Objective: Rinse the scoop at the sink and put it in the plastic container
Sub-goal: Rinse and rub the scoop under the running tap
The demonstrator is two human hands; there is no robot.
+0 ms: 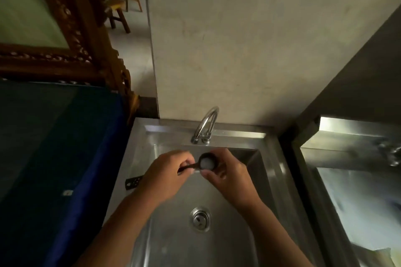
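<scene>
A small dark scoop (206, 161) with a round cup is held over the steel sink (267, 180), just below the curved chrome faucet (206, 125). The cup shows something pale and wet inside. My left hand (167, 178) is closed on the scoop's handle. My right hand (227, 175) wraps around the cup from the right, thumb near the cup's front. I cannot tell if water is running. No plastic container is visible.
The sink drain (200, 218) lies below my hands. A dark perforated strip (133, 182) sits on the sink's left rim. A blue cloth-covered surface (65, 158) is at left, a second steel basin (358, 191) at right, a concrete wall behind.
</scene>
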